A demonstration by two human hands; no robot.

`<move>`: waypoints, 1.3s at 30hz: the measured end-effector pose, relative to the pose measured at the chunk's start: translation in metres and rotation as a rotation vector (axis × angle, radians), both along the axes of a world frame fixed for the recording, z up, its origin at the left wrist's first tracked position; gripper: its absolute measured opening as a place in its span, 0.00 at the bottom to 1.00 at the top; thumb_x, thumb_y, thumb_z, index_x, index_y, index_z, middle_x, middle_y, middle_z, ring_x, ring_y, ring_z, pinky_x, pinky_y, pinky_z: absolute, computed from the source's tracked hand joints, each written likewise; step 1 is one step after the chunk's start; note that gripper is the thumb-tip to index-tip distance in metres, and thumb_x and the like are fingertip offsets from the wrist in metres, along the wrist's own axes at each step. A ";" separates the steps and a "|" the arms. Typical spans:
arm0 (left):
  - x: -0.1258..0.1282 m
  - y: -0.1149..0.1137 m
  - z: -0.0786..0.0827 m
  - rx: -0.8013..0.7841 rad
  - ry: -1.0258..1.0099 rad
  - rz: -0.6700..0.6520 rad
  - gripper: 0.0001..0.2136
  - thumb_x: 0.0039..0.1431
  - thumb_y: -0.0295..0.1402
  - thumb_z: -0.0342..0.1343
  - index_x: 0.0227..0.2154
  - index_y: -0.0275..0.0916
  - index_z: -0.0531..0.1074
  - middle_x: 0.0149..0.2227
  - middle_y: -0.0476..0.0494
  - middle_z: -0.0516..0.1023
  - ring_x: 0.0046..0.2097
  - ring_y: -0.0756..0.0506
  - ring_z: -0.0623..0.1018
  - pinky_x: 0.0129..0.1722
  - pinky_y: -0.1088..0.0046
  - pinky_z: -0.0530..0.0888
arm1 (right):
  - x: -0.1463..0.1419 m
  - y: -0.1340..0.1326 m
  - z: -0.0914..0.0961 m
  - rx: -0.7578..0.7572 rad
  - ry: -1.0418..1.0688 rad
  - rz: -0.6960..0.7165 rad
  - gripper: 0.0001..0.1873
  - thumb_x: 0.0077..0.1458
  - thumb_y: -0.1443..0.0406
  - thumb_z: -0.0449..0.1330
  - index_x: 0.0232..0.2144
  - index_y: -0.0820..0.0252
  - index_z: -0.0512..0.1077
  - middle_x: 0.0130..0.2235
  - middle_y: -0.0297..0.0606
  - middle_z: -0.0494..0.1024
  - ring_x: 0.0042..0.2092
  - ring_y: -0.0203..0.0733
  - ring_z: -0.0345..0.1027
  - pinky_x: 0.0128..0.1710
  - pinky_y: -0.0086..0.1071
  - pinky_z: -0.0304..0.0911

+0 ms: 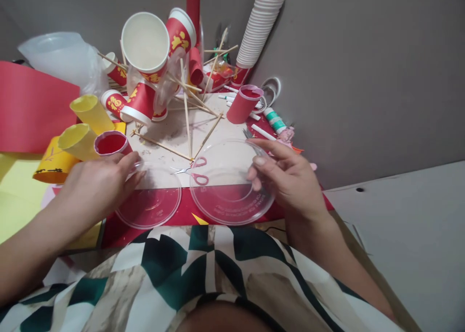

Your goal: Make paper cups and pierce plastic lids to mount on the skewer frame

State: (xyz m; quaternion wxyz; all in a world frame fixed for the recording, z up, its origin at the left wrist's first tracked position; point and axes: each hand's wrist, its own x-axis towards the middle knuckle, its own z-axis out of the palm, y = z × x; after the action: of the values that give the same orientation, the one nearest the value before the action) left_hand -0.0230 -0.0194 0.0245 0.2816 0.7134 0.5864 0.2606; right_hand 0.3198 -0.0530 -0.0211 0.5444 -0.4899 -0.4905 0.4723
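Note:
My left hand (103, 179) pinches the rim of a clear, round plastic lid (150, 203), tilted above the front of the table. In my right hand (286, 174) is a second, larger clear round plastic lid (232, 201) with raised lettering, held at its right edge by thumb and fingers. The two lids are side by side, close together. Partly behind the larger lid lie small scissors (199, 179) with pink handles. A red paper cylinder with a pink rim (115, 150) stands just behind my left hand.
Joined wooden sticks (187, 111) stand on the white board (160, 169), beside a cluster of red paper cups (140, 99). Yellow paper tubes (92, 114) are at left. A red mug (241, 106), tape (275, 120) and a tall cup stack (261, 24) line the right, near the wall.

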 end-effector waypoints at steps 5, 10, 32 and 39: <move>0.025 -0.019 0.011 0.023 -0.068 -0.175 0.22 0.52 0.43 0.71 0.49 0.43 0.80 0.38 0.43 0.83 0.36 0.44 0.79 0.29 0.78 0.71 | -0.018 0.002 0.005 0.043 -0.028 0.102 0.17 0.61 0.60 0.65 0.51 0.53 0.76 0.24 0.27 0.80 0.20 0.30 0.69 0.22 0.25 0.65; 0.043 -0.003 -0.008 -0.677 -0.507 -0.421 0.22 0.62 0.47 0.63 0.52 0.38 0.77 0.37 0.40 0.86 0.32 0.45 0.84 0.33 0.73 0.79 | -0.036 0.005 0.009 0.031 -0.035 0.206 0.22 0.60 0.55 0.65 0.53 0.58 0.74 0.24 0.28 0.80 0.20 0.31 0.69 0.24 0.26 0.66; 0.036 0.012 -0.043 -0.654 -0.853 -0.172 0.10 0.56 0.35 0.68 0.36 0.34 0.78 0.34 0.40 0.86 0.28 0.46 0.84 0.28 0.75 0.81 | -0.049 0.040 0.007 0.000 -1.500 0.564 0.14 0.67 0.58 0.54 0.44 0.59 0.76 0.41 0.45 0.84 0.40 0.49 0.78 0.34 0.33 0.57; 0.037 0.014 -0.049 -0.634 -0.907 -0.145 0.08 0.54 0.31 0.68 0.36 0.33 0.79 0.35 0.39 0.85 0.33 0.45 0.85 0.30 0.77 0.80 | -0.030 0.029 0.016 -0.071 -1.598 0.649 0.09 0.64 0.64 0.57 0.39 0.61 0.76 0.39 0.46 0.84 0.37 0.46 0.76 0.32 0.33 0.55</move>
State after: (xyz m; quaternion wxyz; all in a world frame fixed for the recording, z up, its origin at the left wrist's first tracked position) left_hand 0.0143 -0.0053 -0.0247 0.7238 0.4485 0.4055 0.3324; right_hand 0.2902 -0.0236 -0.0056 -0.1416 -0.5274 -0.8271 0.1332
